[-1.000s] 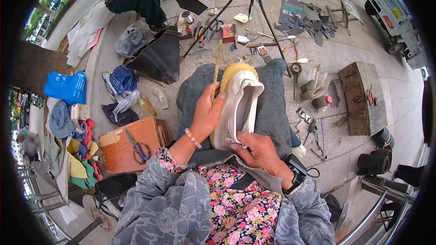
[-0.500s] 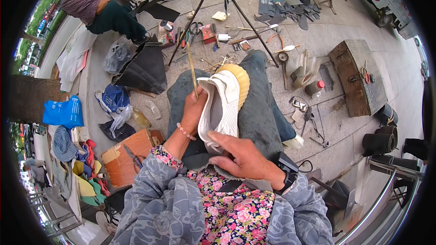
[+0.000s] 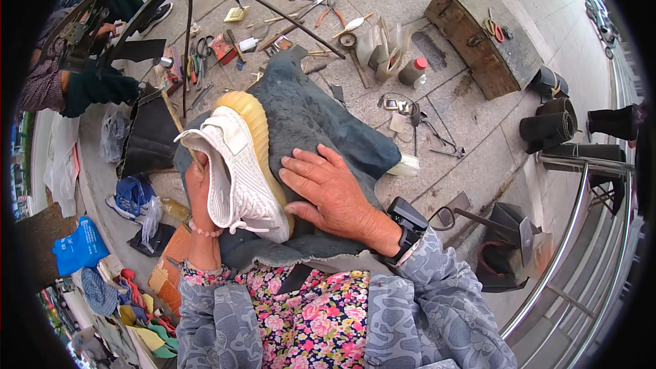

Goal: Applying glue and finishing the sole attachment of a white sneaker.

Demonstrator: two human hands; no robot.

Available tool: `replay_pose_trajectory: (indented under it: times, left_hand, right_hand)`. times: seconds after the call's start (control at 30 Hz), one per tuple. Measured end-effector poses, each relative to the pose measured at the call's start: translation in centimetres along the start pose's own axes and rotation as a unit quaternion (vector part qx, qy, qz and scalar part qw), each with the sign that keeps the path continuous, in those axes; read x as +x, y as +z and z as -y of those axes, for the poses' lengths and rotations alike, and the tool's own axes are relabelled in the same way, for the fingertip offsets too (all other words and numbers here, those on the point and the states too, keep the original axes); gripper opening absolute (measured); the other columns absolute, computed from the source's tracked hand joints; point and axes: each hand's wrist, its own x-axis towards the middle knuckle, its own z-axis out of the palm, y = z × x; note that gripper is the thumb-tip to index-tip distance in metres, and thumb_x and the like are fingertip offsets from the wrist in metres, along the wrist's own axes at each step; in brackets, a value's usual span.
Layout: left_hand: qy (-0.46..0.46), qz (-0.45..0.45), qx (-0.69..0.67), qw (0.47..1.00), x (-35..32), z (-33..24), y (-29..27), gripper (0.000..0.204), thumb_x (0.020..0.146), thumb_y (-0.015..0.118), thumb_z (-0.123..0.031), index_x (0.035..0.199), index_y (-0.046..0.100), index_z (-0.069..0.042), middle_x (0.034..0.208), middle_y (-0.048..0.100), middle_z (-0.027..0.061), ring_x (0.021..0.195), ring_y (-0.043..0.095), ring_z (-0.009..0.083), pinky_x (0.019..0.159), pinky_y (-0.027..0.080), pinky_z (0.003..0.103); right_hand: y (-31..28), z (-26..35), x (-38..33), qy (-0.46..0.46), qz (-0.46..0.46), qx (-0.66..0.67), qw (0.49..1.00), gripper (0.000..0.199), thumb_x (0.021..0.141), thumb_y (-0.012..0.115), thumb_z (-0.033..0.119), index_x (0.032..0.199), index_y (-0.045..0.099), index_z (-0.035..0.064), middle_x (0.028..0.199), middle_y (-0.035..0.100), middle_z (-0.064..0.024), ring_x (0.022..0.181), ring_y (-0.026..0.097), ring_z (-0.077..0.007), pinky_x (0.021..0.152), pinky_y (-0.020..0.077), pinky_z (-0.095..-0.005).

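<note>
Two hands work a white sneaker (image 3: 236, 174) with a tan sole lying on the dark cloth (image 3: 321, 123) over the lap: the left hand (image 3: 198, 188) grips its upper and a thin stick, the right hand (image 3: 328, 188) rests open beside the sole, tools (image 3: 205, 51) scattered on the pavement beyond.

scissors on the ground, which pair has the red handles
The scissors lying on top of the wooden box at upper right. The other pair, among the tools at upper left near the stand's leg, has dark handles.
</note>
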Motion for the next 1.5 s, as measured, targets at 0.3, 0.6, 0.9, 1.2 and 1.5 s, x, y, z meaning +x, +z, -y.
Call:
replay_pose_trajectory:
  times: [0.3,0.6,0.9,1.2,1.5]
  left_hand:
    - [0.056,-0.062,-0.035,0.996,-2.1,-3.8,-4.5,0.026,0.1,0.045,-0.016,0.11,0.056,0.005,0.077,0.057,0.0084,0.073,0.06,0.0138,0.066,0.051,0.024]
    - [-0.047,-0.14,-0.155,0.977,-1.5,-0.9,-4.6,0.026,0.099,0.05,-0.021,0.11,0.056,0.002,0.06,0.045,-0.0007,0.044,0.039,0.0048,0.042,0.04,0.02]
    - [-0.068,0.025,-0.196,0.978,-0.3,0.2,-8.0,0.029,0.099,0.048,-0.022,0.112,0.054,0.003,0.092,0.065,0.0117,0.092,0.064,0.022,0.085,0.053,0.036]
    - [-0.065,-0.037,-0.163,0.984,-0.5,0.0,-7.6,0.024,0.098,0.051,-0.019,0.109,0.058,0.001,0.098,0.066,0.0131,0.094,0.064,0.0228,0.086,0.052,0.036]
    - [-0.056,-0.098,-0.138,0.984,-0.5,-0.6,-4.0,0.021,0.097,0.052,-0.017,0.108,0.056,0.001,0.08,0.05,0.0033,0.076,0.047,0.0122,0.069,0.041,0.027]
  right_hand:
    - [8.3,-10.0,-14.6,0.418,0.034,0.555,0.718,0.064,0.095,0.051,0.043,0.143,0.036,0.0028,0.147,0.037,-0.0147,0.137,0.031,-0.0218,0.112,0.0234,-0.031]
    - [11.4,-15.4,-16.9,0.549,-0.18,0.237,0.781,0.024,0.076,0.069,0.011,0.097,0.065,0.0016,0.085,0.068,-0.0136,0.079,0.066,-0.0252,0.073,0.0516,-0.0331]
    - [3.9,-18.3,-16.3,0.448,-0.063,-0.124,0.883,0.028,0.069,0.072,0.01,0.092,0.057,0.0064,0.098,0.054,-0.0142,0.084,0.06,-0.0334,0.069,0.0507,-0.0426]
    - [3.0,-20.3,-13.5,0.467,0.058,-0.168,0.866,0.021,0.076,0.065,0.013,0.091,0.056,0.002,0.096,0.057,-0.0183,0.082,0.063,-0.0366,0.071,0.0526,-0.0449]
    - [5.3,-22.8,-13.6,0.475,-0.064,-0.082,0.874,0.03,0.072,0.07,0.021,0.088,0.056,-0.0004,0.088,0.062,-0.0225,0.079,0.061,-0.042,0.072,0.0504,-0.0475]
